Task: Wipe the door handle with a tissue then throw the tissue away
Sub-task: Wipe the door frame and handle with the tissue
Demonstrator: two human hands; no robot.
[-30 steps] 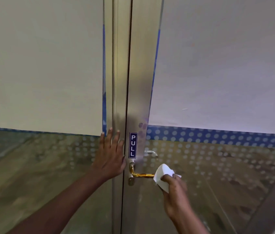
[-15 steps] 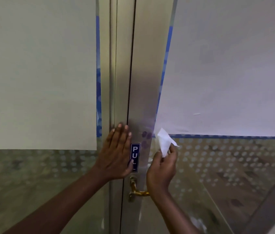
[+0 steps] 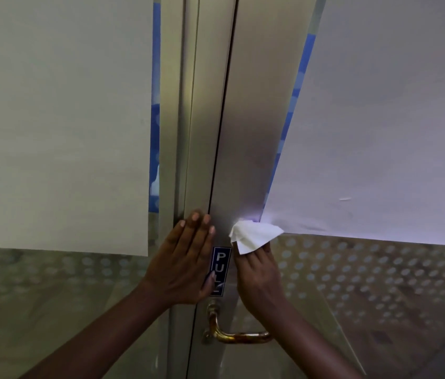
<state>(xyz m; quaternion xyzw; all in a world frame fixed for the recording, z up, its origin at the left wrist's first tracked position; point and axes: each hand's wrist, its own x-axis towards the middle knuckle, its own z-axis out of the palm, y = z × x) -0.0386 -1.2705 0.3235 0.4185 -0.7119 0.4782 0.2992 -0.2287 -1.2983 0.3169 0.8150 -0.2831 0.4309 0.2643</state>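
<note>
A brass lever door handle (image 3: 236,335) sticks out to the right from the metal door stile (image 3: 246,149), low in the head view. My right hand (image 3: 258,277) holds a crumpled white tissue (image 3: 254,235) pressed against the stile, well above the handle and beside the blue PULL sign (image 3: 220,269). My right forearm hides the handle's tip. My left hand (image 3: 185,263) lies flat, fingers together, on the door frame left of the sign, its thumb over the sign's lower edge.
Large white paper sheets (image 3: 380,132) cover the glass panels on both sides. Below them the frosted dotted glass (image 3: 366,283) shows a wooden floor beyond. A dark gap (image 3: 224,119) runs between door and frame.
My right hand left the handle's end and rose with the tissue to the stile above the sign. My left hand shifted slightly right onto the frame edge. The view tilted upward.
</note>
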